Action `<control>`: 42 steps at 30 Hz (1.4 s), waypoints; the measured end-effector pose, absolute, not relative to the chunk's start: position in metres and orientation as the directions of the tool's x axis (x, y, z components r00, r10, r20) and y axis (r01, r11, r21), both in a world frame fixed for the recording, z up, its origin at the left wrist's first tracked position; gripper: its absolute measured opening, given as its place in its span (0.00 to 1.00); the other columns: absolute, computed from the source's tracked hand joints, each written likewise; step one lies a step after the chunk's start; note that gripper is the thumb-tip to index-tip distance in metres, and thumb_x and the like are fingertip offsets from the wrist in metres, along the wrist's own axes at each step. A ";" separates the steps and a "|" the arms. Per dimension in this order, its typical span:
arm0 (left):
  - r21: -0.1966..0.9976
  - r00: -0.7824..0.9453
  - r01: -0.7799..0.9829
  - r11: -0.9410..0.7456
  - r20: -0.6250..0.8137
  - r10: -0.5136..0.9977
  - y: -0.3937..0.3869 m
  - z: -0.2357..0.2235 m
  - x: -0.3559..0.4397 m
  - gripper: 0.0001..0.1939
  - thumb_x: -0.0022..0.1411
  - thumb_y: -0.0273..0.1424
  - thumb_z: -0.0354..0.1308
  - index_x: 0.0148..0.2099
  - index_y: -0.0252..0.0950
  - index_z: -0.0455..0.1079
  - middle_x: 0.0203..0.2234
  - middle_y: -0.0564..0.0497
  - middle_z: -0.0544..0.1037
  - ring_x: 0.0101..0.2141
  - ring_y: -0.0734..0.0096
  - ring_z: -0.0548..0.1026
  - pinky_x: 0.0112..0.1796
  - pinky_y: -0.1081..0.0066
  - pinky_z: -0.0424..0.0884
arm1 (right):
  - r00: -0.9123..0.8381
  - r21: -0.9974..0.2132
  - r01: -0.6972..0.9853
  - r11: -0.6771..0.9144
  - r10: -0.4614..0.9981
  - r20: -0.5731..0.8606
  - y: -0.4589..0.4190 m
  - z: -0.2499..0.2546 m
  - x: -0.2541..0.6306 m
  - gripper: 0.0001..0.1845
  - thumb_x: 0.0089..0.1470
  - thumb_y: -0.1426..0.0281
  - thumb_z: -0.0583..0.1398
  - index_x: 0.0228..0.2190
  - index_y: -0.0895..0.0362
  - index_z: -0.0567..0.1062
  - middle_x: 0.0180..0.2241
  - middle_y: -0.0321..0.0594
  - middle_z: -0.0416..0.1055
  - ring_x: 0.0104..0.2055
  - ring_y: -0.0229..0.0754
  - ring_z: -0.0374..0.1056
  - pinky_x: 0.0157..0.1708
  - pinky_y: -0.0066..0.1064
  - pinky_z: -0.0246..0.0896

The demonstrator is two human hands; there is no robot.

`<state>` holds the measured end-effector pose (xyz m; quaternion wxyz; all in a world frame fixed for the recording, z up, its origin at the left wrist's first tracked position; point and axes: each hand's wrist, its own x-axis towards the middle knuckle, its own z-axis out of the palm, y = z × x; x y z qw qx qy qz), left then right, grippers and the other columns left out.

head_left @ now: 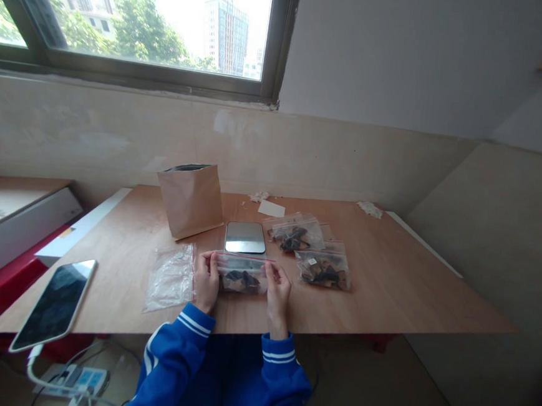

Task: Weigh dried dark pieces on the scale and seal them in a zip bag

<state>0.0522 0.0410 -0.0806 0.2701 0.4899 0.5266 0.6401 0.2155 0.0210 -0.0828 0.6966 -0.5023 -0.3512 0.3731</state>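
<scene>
Both my hands grip a clear zip bag (242, 281) with dark, dried pieces inside, its red-lined top edge stretched between them. My left hand (207, 284) pinches the left end of that edge, and my right hand (279, 292) pinches the right end. Just beyond the bag lies a flat scale (245, 237) with a shiny top. Flat clear zip bags (170, 279) with nothing visible inside lie left of my left hand. Right of the scale are filled zip bags (324, 268) holding similar dark pieces.
An open brown paper bag (190, 201) stands behind on the left. A phone (56, 305) with a cable lies at the table's left edge. A white card (271, 209) and crumpled scraps (370, 209) lie near the wall. A power strip (74, 380) is on the floor.
</scene>
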 end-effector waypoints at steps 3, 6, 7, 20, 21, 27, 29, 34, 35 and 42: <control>0.934 -0.375 0.184 -0.306 0.354 0.857 0.041 -0.078 0.053 0.17 0.66 0.47 0.48 0.40 0.38 0.63 0.29 0.50 0.74 0.30 0.66 0.76 0.32 0.65 0.74 | 0.480 -0.966 -0.148 0.214 0.869 0.119 0.021 -0.083 0.215 0.23 0.49 0.52 0.64 0.35 0.60 0.78 0.32 0.45 0.78 0.36 0.45 0.74 0.35 0.34 0.68; 0.927 -0.369 0.202 -0.315 0.370 0.852 0.039 -0.075 0.053 0.16 0.66 0.46 0.49 0.39 0.38 0.64 0.28 0.51 0.74 0.29 0.67 0.75 0.31 0.66 0.73 | 0.482 -0.965 -0.160 0.209 0.869 0.109 0.020 -0.082 0.215 0.23 0.51 0.52 0.62 0.35 0.60 0.78 0.31 0.44 0.78 0.34 0.44 0.74 0.35 0.34 0.68; 0.927 -0.367 0.206 -0.313 0.370 0.853 0.039 -0.075 0.054 0.16 0.66 0.46 0.49 0.39 0.38 0.64 0.27 0.51 0.73 0.28 0.67 0.75 0.31 0.67 0.72 | 0.482 -0.964 -0.166 0.209 0.870 0.106 0.020 -0.082 0.214 0.24 0.52 0.51 0.62 0.35 0.60 0.78 0.30 0.44 0.78 0.34 0.44 0.74 0.35 0.34 0.68; 0.932 -0.354 0.237 -0.274 0.346 0.869 0.038 -0.076 0.052 0.16 0.66 0.45 0.49 0.40 0.38 0.66 0.27 0.53 0.73 0.27 0.69 0.73 0.30 0.68 0.70 | 0.499 -0.963 -0.118 0.243 0.853 0.154 0.019 -0.077 0.212 0.20 0.53 0.53 0.61 0.32 0.59 0.76 0.25 0.39 0.75 0.28 0.40 0.70 0.30 0.31 0.67; 0.932 -0.363 0.239 -0.273 0.346 0.865 0.038 -0.076 0.052 0.16 0.66 0.45 0.49 0.40 0.38 0.65 0.27 0.52 0.73 0.27 0.69 0.73 0.31 0.68 0.70 | 0.489 -0.962 -0.119 0.245 0.858 0.158 0.019 -0.077 0.211 0.20 0.52 0.54 0.62 0.33 0.59 0.76 0.27 0.39 0.75 0.28 0.41 0.71 0.30 0.31 0.67; 0.941 -0.394 0.201 -0.272 0.332 0.857 0.040 -0.081 0.051 0.16 0.67 0.46 0.48 0.42 0.38 0.64 0.28 0.53 0.72 0.28 0.69 0.73 0.32 0.67 0.70 | 0.482 -0.974 -0.063 0.216 0.862 0.160 0.020 -0.081 0.210 0.20 0.50 0.54 0.63 0.34 0.59 0.77 0.30 0.41 0.76 0.30 0.41 0.72 0.32 0.33 0.68; 0.949 -0.361 0.147 -0.281 0.316 0.878 0.040 -0.083 0.051 0.16 0.65 0.46 0.50 0.41 0.38 0.64 0.28 0.53 0.72 0.29 0.69 0.74 0.32 0.68 0.70 | 0.492 -0.975 -0.060 0.214 0.856 0.158 0.021 -0.083 0.210 0.21 0.50 0.53 0.63 0.34 0.59 0.77 0.31 0.42 0.77 0.31 0.42 0.72 0.32 0.33 0.69; 0.962 -0.295 0.071 -0.263 0.272 0.916 0.039 -0.080 0.051 0.16 0.62 0.46 0.56 0.39 0.37 0.66 0.29 0.52 0.74 0.31 0.69 0.74 0.32 0.71 0.70 | 0.512 -0.974 -0.061 0.217 0.844 0.156 0.024 -0.085 0.210 0.22 0.50 0.52 0.63 0.35 0.59 0.77 0.31 0.43 0.77 0.32 0.43 0.73 0.32 0.33 0.69; 0.965 -0.293 0.065 -0.256 0.264 0.919 0.038 -0.079 0.051 0.16 0.61 0.45 0.56 0.39 0.37 0.66 0.29 0.52 0.74 0.31 0.69 0.75 0.32 0.71 0.70 | 0.514 -0.975 -0.056 0.214 0.844 0.156 0.024 -0.085 0.211 0.22 0.50 0.52 0.63 0.34 0.59 0.76 0.30 0.43 0.77 0.32 0.43 0.73 0.31 0.33 0.69; 0.957 -0.275 0.102 -0.271 0.289 0.917 0.038 -0.080 0.052 0.14 0.61 0.44 0.57 0.38 0.37 0.68 0.31 0.51 0.75 0.33 0.68 0.75 0.33 0.71 0.71 | 0.535 -0.971 -0.024 0.236 0.824 0.187 0.022 -0.083 0.212 0.22 0.50 0.52 0.62 0.34 0.59 0.76 0.31 0.43 0.77 0.32 0.43 0.72 0.33 0.33 0.68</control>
